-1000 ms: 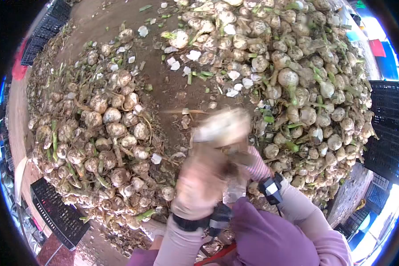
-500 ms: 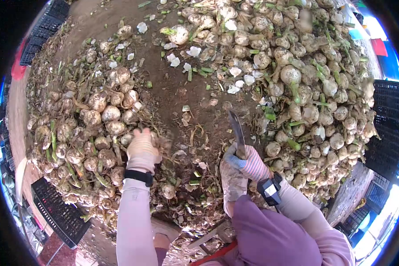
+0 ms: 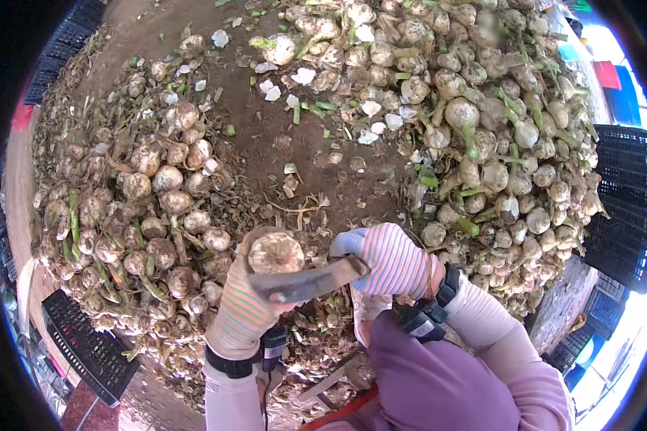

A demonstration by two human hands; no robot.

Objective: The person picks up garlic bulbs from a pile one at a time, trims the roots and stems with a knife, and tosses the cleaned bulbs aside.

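My left hand [image 3: 243, 309], in a striped glove, is wrapped round a garlic bulb [image 3: 277, 253] with its pale, dirt-flecked end facing up. In my right hand [image 3: 394, 260], gloved the same way, is a short knife [image 3: 305, 281] gripped by its handle. Its dark blade reaches leftward across the near side of the bulb and overlaps my left fingers in this view. Left of my hands lies a heap of soil-covered garlic bulbs [image 3: 168, 178], several with stems on.
A larger pile of garlic [image 3: 492, 176] with green stems fills the right side. White peel scraps [image 3: 303, 76] and cut stems litter the bare soil [image 3: 266, 136] between. Black crates stand at the right [image 3: 623, 205] and lower left [image 3: 86, 352].
My left hand has come back from the left heap, turned, and now holds a garlic bulb. My right hand has swung the knife from upright to pointing left, against the bulb.
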